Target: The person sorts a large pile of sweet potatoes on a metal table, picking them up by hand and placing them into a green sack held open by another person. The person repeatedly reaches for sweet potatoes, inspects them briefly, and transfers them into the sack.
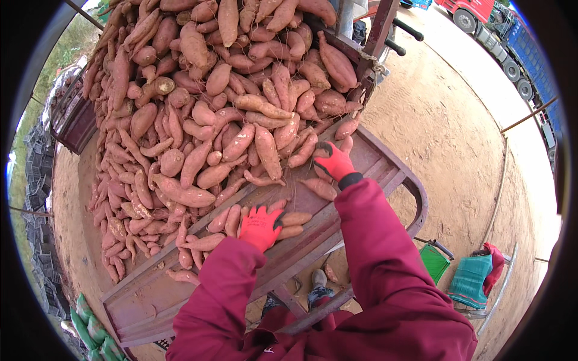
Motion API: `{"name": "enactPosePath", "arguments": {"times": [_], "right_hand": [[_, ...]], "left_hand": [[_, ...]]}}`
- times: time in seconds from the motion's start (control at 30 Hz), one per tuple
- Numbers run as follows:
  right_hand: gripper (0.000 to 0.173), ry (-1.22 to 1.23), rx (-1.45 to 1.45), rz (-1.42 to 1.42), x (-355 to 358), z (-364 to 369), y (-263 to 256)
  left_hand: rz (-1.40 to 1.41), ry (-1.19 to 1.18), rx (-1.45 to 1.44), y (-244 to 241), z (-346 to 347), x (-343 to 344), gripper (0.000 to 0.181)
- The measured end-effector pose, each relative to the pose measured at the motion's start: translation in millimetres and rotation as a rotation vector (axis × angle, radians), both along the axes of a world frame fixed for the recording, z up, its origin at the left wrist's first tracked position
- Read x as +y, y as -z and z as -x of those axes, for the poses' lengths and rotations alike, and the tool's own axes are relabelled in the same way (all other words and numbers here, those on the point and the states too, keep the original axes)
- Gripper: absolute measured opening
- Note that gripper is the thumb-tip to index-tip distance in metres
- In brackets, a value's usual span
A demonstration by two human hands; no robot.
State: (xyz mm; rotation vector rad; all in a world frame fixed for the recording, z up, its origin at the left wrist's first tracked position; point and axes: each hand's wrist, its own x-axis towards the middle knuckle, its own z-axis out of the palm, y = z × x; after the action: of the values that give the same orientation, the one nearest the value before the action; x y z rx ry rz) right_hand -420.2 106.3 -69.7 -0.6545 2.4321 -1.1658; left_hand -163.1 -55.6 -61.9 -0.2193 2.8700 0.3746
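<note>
A large heap of sweet potatoes (194, 117) rests on a tilted, rusty metal tailgate (149, 307) and the bed behind it. My left hand (259, 228), in a red glove with dark fingertips, lies palm down with fingers spread among several loose sweet potatoes (295, 219) on the tailgate. Its palm and what is under it are hidden. Farther right, my right hand (334, 162), gloved the same way, curls around a sweet potato (321, 171) at the heap's lower edge. Another loose sweet potato (319, 188) lies just below that hand.
A rusty post with rope (374, 65) stands at the bed's right corner. The tailgate's curved metal end (422, 203) juts out to the right. A green folding stool (434, 261) and teal mesh bag (472, 280) are on my right. Green sacks (92, 331) sit lower left; trucks (519, 67) stand beyond.
</note>
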Motion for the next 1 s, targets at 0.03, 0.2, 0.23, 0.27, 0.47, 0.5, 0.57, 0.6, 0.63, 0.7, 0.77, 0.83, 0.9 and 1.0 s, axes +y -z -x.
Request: {"name": "enactPosePath", "arguments": {"times": [0.03,0.2,0.23,0.27,0.47,0.5,0.57,0.6,0.63,0.7,0.77,0.83,0.9,1.0], "right_hand": [[0.066,-0.095,0.046,0.083,18,-3,19],[0.086,-0.261,0.17,-0.391,12,-94,-8],[0.083,-0.255,0.2,-0.412,6,-98,-8],[0.079,-0.237,0.093,-0.312,0,-98,-10],[0.05,0.137,-0.945,1.111,40,-105,-23],[0.05,0.124,-1.004,1.176,42,-103,-26],[0.048,0.081,-1.159,1.301,38,-105,-24],[0.05,0.062,-1.072,1.109,32,-105,-12],[0.052,0.006,-1.207,1.112,26,-107,-14],[0.055,0.045,-1.353,1.286,42,-113,-7],[0.059,-0.067,-1.309,1.34,68,-127,-14],[0.059,-0.011,-1.18,1.268,87,-147,-48],[0.059,-0.007,-1.232,1.339,104,-156,-41],[0.059,-0.039,-1.275,1.431,125,-154,-25]], "left_hand": [[-0.051,0.03,-0.15,-2,-25,-10,0.055],[-0.354,-0.344,0.122,-64,26,-30,0.077],[-0.488,-0.52,0.278,-65,67,-27,0.084],[-0.354,-0.639,0.298,-55,103,-22,0.087],[-0.947,-0.683,0.451,-29,117,-44,0.089],[-1.352,-0.628,0.411,-34,106,-34,0.079],[-1.778,-0.611,0.242,-36,88,3,0.062],[-1.813,-0.615,0.171,-31,79,29,0.055],[-1.632,-0.611,0.237,-29,66,53,0.052],[-1.315,-0.556,0.356,-19,58,91,0.049],[-1.166,-0.459,0.154,-55,46,93,0.051],[-0.885,-0.428,0.258,-55,45,89,0.054],[-0.646,-0.5,0.447,-54,57,87,0.061],[-0.067,-0.699,0.513,-38,99,79,0.082]]}}
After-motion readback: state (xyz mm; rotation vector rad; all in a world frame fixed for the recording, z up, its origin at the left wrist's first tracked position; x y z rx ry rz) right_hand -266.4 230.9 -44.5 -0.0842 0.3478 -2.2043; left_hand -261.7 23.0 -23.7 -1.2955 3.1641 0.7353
